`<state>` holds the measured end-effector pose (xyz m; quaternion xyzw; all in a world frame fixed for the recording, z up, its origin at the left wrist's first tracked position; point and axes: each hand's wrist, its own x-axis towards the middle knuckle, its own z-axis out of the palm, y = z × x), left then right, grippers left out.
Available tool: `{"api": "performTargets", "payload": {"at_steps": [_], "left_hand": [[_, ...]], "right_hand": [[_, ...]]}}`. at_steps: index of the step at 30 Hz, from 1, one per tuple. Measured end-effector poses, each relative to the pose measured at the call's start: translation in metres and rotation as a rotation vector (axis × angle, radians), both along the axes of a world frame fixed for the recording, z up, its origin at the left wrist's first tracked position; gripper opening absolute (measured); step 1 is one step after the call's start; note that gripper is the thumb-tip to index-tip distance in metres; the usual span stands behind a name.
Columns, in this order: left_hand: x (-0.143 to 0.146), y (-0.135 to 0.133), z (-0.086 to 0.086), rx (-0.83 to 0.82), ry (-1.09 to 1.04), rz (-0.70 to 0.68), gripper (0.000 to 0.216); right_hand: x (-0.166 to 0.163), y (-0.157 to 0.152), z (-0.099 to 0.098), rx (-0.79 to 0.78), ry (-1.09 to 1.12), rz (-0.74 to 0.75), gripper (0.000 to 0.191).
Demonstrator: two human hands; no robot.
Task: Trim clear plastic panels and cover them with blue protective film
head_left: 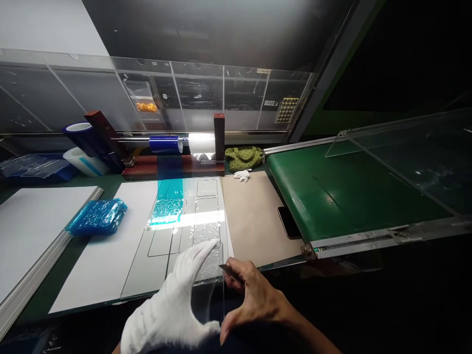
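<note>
My left hand [169, 300], in a white glove, curves round a clear thin panel [208, 300], its thumb at the lower edge and its fingers at the upper edge. My bare right hand [254, 295] grips a small dark pointed blade [230, 271] between its fingers. Its thumb is close to the panel's lower right corner; whether it touches cannot be made out. Beyond the hands lies a glass plate [147, 278] with outlined rectangles. Blue film [170, 191] and crinkled clear film [206, 233] lie on this plate.
A roll stand holds a blue film roll [164, 144] and a white roll [201, 143]. Crumpled blue film [99, 216] lies left. On the right are brown board [254, 216], a phone [289, 222], a green pouch [243, 158] and a green conveyor belt [354, 191].
</note>
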<state>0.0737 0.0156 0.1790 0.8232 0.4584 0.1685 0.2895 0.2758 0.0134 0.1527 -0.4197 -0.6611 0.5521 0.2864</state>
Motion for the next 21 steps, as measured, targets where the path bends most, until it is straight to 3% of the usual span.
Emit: {"api": "performTargets", "payload": {"at_steps": [12, 21], "left_hand": [[0.001, 0.002, 0.009, -0.063, -0.014, -0.05, 0.109], [0.008, 0.007, 0.02, -0.002, 0.007, -0.098, 0.106]], "right_hand": [[-0.001, -0.002, -0.01, 0.044, -0.056, 0.058, 0.06], [-0.001, -0.008, -0.009, 0.04, -0.075, -0.003, 0.063]]}}
